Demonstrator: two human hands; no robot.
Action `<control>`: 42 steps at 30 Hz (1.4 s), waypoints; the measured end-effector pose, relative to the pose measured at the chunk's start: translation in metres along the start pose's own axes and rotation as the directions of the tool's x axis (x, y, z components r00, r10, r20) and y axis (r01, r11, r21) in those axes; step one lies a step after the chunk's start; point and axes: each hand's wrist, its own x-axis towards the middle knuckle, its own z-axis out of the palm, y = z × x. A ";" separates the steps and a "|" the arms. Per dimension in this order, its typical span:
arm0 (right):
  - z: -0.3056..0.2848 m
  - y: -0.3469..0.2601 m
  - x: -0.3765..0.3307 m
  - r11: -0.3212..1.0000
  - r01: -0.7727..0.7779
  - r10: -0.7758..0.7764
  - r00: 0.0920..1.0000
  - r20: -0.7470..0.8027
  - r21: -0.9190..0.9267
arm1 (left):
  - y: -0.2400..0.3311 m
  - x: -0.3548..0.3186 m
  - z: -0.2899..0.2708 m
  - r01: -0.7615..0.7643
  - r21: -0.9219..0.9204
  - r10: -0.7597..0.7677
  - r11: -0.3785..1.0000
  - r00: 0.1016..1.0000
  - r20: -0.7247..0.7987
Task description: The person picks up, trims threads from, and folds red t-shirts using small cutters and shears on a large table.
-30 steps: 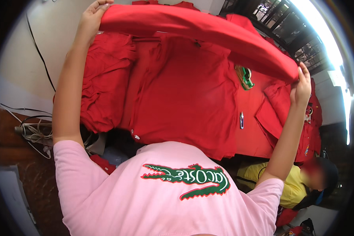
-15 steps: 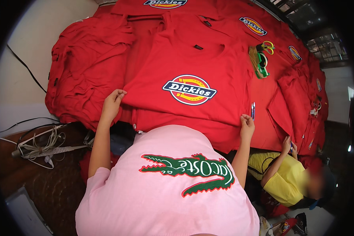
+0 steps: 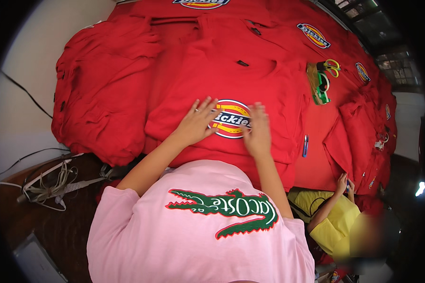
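1 red cloth shirt (image 3: 231, 87) with a wide neckline lies face up on other red fabric by the near edge of the red-covered table (image 3: 316, 165), its neckline toward the far edge, probably so that its lower part falls within easy reach. Its round blue, white and yellow emblem (image 3: 232, 119) sits between the person's hands. The bare left hand (image 3: 197, 125) lies palm down at the emblem's left side, fingers spread wide, its forearm slanting inward from the near edge. The bare right hand (image 3: 258, 132) stands straighter at the emblem's right side, fingers narrowly together and pointing to the far edge; blur hides whether that palm presses or hovers. Neither hand grips anything, and flat palms seem suited to soft cloth, since they would not bunch it. Toward the table's right edge, a green plastic tape dispenser (image 3: 321, 89), yellow-handled scissors (image 3: 332, 67) and a slim blue-handled tool (image 3: 306, 146) lie beside the shirt, presumably kept off it yet handy. Crumpled red fabric (image 3: 106, 89) is heaped along the left edge, well apart from the fingers.
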 end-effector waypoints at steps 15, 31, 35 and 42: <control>-0.024 0.140 0.072 0.891 -0.355 0.440 0.827 -0.349 0.283 | -0.103 0.094 -0.067 0.343 -0.386 -0.507 0.857 0.697 -0.506; -0.048 0.194 0.164 -0.545 -0.387 0.392 0.667 0.634 0.744 | -0.132 0.138 -0.079 0.061 -0.847 -0.422 -0.528 0.847 0.324; -0.041 0.177 0.175 -0.392 -0.303 0.671 0.551 0.496 0.868 | -0.153 0.153 -0.074 -0.015 -0.873 -0.488 -0.487 0.834 0.258; -0.023 0.186 0.182 -0.278 -0.140 0.766 0.565 0.307 0.950 | -0.170 0.160 -0.070 -0.047 -0.864 -0.577 -0.500 0.763 0.292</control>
